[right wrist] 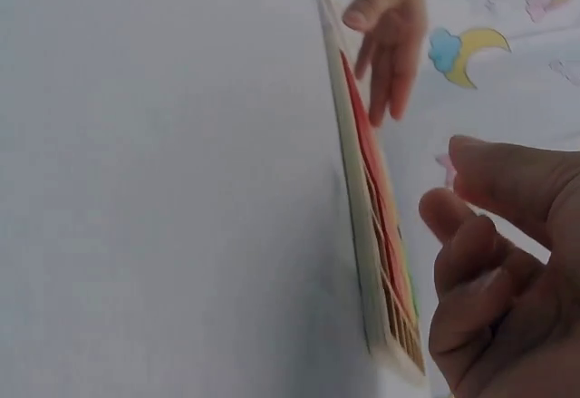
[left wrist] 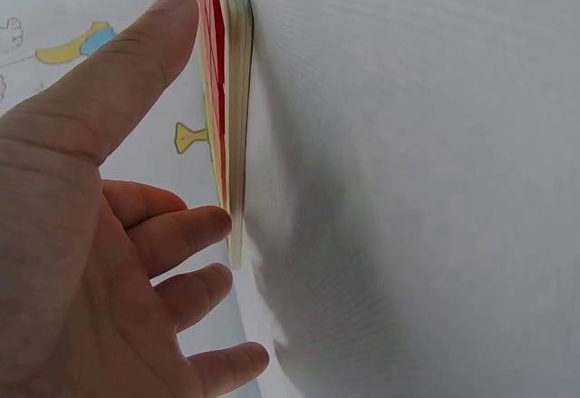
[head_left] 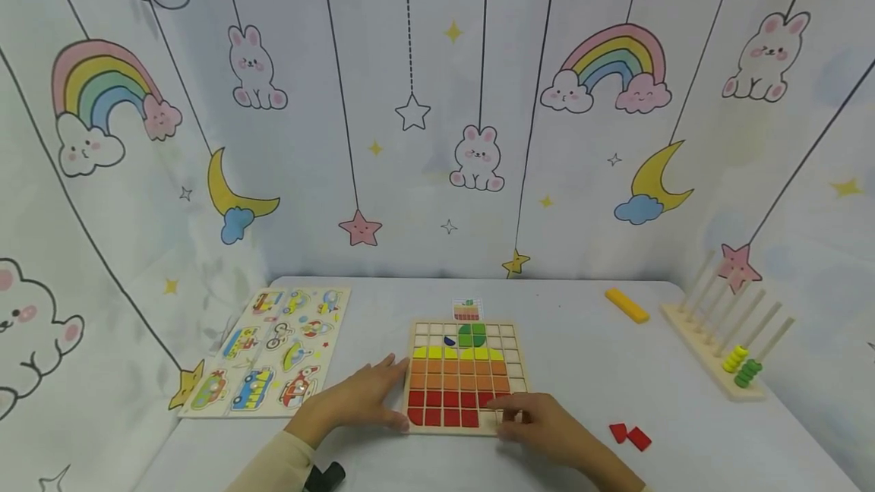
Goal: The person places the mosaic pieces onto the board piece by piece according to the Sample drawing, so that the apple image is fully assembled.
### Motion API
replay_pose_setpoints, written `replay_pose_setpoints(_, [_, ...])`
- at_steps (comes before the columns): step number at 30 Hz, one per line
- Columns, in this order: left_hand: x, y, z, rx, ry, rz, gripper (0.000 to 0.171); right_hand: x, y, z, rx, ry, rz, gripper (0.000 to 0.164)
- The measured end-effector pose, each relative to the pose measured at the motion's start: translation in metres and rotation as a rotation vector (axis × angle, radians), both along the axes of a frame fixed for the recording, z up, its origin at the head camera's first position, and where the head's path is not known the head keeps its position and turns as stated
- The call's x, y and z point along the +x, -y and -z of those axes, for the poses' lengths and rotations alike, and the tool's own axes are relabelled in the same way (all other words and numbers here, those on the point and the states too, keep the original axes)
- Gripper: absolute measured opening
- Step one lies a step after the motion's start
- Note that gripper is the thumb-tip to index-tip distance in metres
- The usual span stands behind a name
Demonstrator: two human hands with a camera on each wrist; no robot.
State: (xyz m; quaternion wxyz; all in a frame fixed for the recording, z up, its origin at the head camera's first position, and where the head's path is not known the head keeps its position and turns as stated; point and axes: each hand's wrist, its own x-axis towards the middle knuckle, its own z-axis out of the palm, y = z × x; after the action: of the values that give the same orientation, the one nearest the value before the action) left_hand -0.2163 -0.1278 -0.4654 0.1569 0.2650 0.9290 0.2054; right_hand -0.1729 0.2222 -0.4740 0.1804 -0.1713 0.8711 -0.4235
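Note:
In the head view a wooden grid board [head_left: 488, 422] lies mid-table. Its cells hold red, orange, yellow and green tiles, plus a small blue one. My left hand [head_left: 362, 398] rests along the board's left edge, fingers spread, thumb by the near corner; the left wrist view shows nothing in its palm. Over the near right part of the board is my right hand [head_left: 543, 427], fingers bent, a fingertip at a red tile [head_left: 468, 399]. No piece shows between its thumb and fingers in the right wrist view. Part of the board is hidden beneath it.
Two loose red tiles [head_left: 639, 439] lie right of the board. A small pattern card [head_left: 468, 310] sits behind it. At left is a vehicle picture puzzle [head_left: 280, 355]; at right stand a yellow block [head_left: 627, 305] and a peg rack [head_left: 711, 355] with yellow and green beads.

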Motion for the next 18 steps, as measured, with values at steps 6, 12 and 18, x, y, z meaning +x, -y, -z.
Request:
replay_pose_setpoints(6, [-0.001, -0.001, 0.001, 0.002, -0.006, 0.011, 0.105, 0.009, -0.095, -0.012, -0.137, 0.108, 0.239, 0.058])
replay_pose_setpoints(12, [-0.002, -0.002, 0.002, 0.007, -0.001, 0.015, 0.105, 0.028, -0.192, -0.013, 0.004, 0.155, 0.325, 0.077])
replay_pose_setpoints(18, [-0.003, -0.003, 0.003, 0.025, -0.004, 0.02, 0.105, 0.037, -0.228, 0.0, 0.09, 0.145, 0.238, 0.089])
